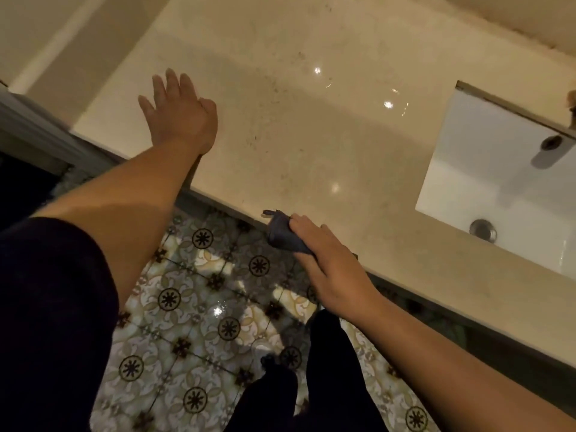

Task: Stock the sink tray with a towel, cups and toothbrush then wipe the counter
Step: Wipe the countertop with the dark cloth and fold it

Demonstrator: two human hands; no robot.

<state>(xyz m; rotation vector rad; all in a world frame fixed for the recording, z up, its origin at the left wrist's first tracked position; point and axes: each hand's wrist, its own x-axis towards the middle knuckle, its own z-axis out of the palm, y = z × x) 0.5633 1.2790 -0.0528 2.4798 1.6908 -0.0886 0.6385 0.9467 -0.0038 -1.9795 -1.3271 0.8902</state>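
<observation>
Hands, two, bare, reaching over a vanity edge.

Left hand (179, 112): released, fingers spread and extended, palm down, flat on or just over the counter (311, 126) near its front-left portion; contact not certain. Nothing held. Forearm bare, dark sleeve (53, 307) pushed up above the elbow.

Right hand (330, 263): clenched around a dark blue cloth (282, 235), fingers curled over the bunched fabric, back of hand up. Positioned at the counter's front edge, partly past it over the floor.

Cloth: crumpled wad, long axis running from the fingers up and left toward the counter edge; a loose twisted tip touching or lying on the very lip of the counter. Remainder hidden under the fingers.

Counter: beige polished stone, glossy with light reflections, scattered dark specks and faint smears across the middle. Surface between the two hands bare of objects.

Sink (486, 188): white rectangular basin, set into the counter at right, well apart from the left hand, near the right. Metal drain (483, 229) in its bottom; a dark faucet spout (550, 148) overhanging the far side, partly cut off at frame edge.

Floor (199, 307): patterned tile, dark rosettes on cream, below the counter edge. Dark trouser legs (330, 369) at lower centre.
</observation>
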